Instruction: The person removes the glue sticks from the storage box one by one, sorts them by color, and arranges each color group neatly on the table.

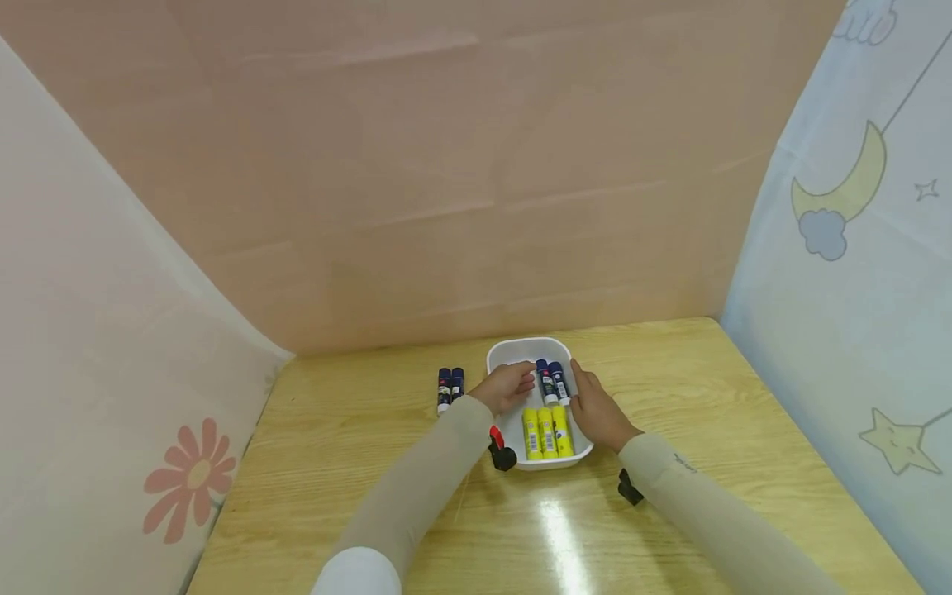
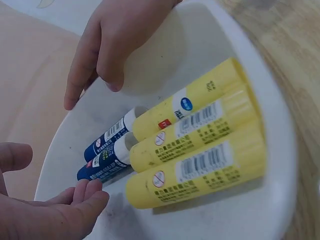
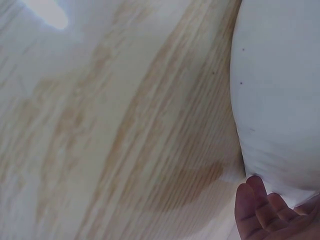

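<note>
A white plastic tray (image 1: 530, 340) holds three yellow glue sticks (image 1: 546, 433) side by side at its near end. Two navy glue sticks (image 1: 552, 382) with white ends lie beyond them. My left hand (image 1: 507, 385) reaches over the tray's left side, its thumb apart from its fingers and nothing between them; in the left wrist view its fingertips (image 2: 92, 195) are right beside a navy glue stick (image 2: 106, 162). My right hand (image 1: 597, 411) grips the tray's right rim, thumb over the inside. Its fingers (image 3: 270, 212) lie along the outer wall in the right wrist view.
Two more navy glue sticks (image 1: 445, 390) stand side by side on the wooden table (image 1: 335, 479), left of the tray, partly behind my left sleeve. A brown backdrop (image 1: 476, 207) rises behind the table, with printed cloths (image 1: 840, 330) on both sides.
</note>
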`<state>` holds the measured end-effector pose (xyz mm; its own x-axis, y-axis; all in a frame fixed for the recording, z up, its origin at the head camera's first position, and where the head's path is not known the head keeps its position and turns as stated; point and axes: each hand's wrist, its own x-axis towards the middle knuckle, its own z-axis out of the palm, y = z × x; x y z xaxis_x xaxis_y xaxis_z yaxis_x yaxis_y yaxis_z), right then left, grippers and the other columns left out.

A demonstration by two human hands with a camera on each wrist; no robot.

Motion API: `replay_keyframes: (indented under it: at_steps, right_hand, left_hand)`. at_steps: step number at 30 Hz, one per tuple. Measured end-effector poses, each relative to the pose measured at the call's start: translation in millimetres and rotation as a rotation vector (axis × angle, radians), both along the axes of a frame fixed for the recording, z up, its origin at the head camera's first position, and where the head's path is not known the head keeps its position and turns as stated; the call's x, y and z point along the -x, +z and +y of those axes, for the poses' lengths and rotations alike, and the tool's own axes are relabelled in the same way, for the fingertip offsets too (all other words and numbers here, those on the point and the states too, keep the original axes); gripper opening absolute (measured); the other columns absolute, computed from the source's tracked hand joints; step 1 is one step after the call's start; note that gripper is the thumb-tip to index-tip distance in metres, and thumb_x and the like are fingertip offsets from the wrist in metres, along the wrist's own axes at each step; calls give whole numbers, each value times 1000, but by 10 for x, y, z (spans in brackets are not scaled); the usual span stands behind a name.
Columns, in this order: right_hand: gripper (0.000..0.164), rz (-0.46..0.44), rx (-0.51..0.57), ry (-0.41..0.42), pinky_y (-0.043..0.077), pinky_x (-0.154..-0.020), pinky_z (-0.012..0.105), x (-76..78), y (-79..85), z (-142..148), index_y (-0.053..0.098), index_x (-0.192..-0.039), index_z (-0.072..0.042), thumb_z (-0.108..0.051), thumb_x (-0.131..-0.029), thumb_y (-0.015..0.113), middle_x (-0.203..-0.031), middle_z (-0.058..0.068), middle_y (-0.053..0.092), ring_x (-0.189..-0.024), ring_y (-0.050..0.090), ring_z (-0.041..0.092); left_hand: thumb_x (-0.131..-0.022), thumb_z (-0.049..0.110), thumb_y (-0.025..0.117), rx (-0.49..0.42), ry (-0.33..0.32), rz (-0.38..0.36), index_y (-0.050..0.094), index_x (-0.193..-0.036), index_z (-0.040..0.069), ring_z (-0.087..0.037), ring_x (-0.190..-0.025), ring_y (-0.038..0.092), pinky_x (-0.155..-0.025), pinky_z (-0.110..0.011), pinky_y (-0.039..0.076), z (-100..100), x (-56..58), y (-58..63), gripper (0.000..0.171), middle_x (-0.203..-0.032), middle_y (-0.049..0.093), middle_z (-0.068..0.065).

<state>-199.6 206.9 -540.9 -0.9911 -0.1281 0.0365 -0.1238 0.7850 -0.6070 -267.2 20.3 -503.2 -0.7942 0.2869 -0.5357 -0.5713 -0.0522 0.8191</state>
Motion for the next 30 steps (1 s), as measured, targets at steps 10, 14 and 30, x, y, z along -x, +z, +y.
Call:
replay_keyframes:
  at_steps: [10,14,30]
  right_hand:
    - [65,11,-13,4,40,-102,54,-18,-14,-4,7,-155,-2,-10,-100,41,-145,28,32,-122,49,40]
    - [64,20,-15,10,40,-102,54,-30,-14,-20,8,-155,0,-9,-100,41,-145,28,32,-124,48,40]
    - [64,46,-19,37,39,-103,54,-37,-9,-88,8,-154,1,-8,-100,41,-144,29,33,-124,47,42]
  left_hand:
    - [-96,19,59,51,-35,-38,47,-136,-5,-29,-121,48,-107,-38,39,143,45,54,48,-133,47,-21]
    - [-97,17,57,73,-31,-11,43,-139,-6,-27,-121,47,-107,-37,39,163,50,20,50,-133,48,-20]
    - [-95,4,52,38,-2,1,52,-127,-12,-25,-111,52,-106,-39,39,212,28,-88,36,-128,54,-21]
